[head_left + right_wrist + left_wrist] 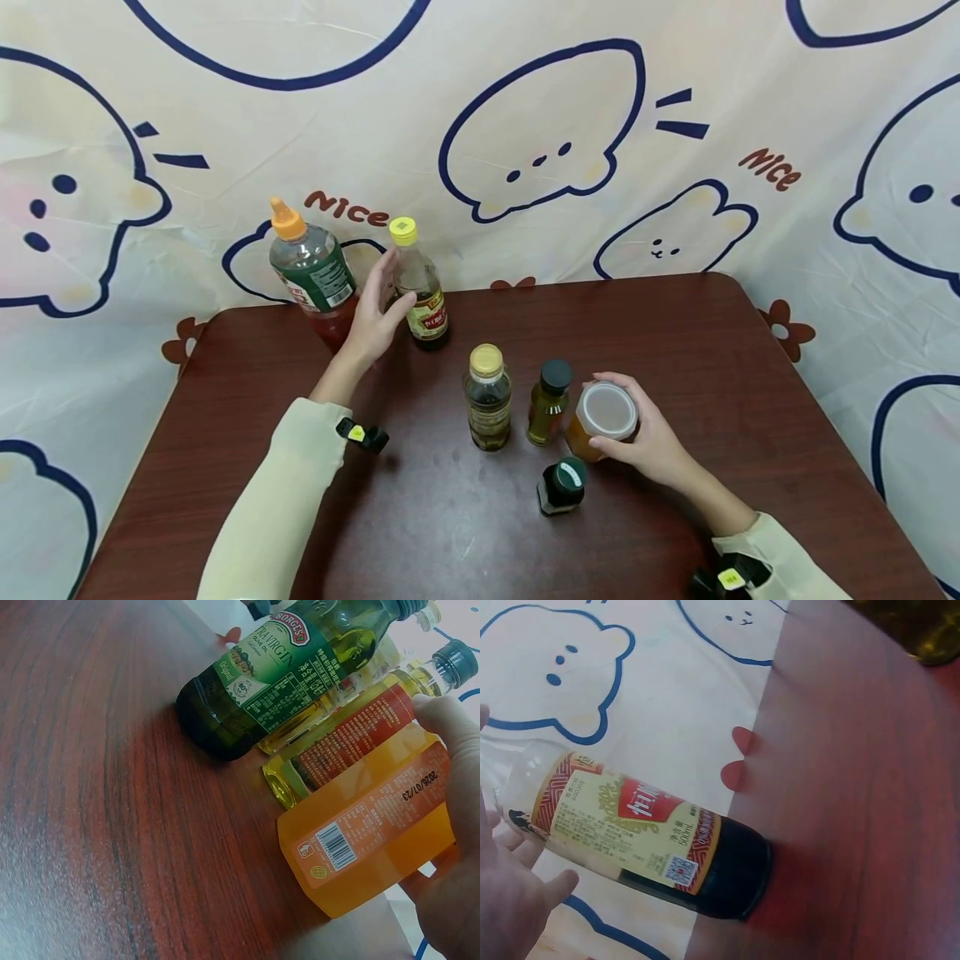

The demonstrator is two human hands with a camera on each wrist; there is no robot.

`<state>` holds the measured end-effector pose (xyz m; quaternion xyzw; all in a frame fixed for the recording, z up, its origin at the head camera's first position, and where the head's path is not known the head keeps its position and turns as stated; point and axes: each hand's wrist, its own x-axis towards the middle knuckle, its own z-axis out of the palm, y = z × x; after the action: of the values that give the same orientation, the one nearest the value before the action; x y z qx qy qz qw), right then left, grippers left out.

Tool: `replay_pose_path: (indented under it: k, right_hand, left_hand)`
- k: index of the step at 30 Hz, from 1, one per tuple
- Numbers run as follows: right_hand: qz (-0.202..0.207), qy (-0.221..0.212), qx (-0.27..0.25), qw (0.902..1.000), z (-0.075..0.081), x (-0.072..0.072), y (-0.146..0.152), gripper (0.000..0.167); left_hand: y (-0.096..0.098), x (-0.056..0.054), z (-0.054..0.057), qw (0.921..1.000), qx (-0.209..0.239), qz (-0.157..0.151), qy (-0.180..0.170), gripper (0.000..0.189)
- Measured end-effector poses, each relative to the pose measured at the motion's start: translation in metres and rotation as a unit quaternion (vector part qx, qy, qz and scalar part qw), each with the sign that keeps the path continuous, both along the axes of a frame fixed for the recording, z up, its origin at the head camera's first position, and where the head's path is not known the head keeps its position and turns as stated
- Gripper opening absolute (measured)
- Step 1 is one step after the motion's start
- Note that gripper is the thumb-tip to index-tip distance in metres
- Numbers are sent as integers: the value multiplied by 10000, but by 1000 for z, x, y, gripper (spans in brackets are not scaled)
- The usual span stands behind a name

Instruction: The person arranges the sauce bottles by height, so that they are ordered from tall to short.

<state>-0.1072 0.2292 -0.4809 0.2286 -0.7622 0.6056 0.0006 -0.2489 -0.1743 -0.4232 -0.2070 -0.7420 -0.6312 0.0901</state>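
At the back left, my left hand (375, 308) is right at a dark sauce bottle (427, 308) with a yellow cap. Its fingers are extended along the bottle's left side, and the thumb points across the front. The left wrist view shows the cream and red label of that bottle, with dark liquid low inside. My right hand (645, 433) grips an orange, faceted jar (367, 832) with a white lid, thumb on the near side and fingers round the far side. The jar stands beside a slim oil bottle (547, 404) with a dark cap and red label.
Left of my left hand stands a red sauce bottle (318, 275) with an orange nozzle. A yellow-capped oil bottle (489, 408) stands mid-table, and a green olive oil bottle (561, 487) nearer me. A printed cloth (540, 233) hangs behind the brown table (465, 533).
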Motion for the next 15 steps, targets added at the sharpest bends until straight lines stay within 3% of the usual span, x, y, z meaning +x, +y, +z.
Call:
replay_pose_path:
  k: [5,15]
  right_hand:
    - [-9,-17,3,10000,1,0,0,80]
    - [6,124,-40,9999,-1,0,0,81]
  left_hand:
    - [-5,10,-4,9998,-204,62,62,72]
    - [-14,36,-11,9985,-513,96,-163,75]
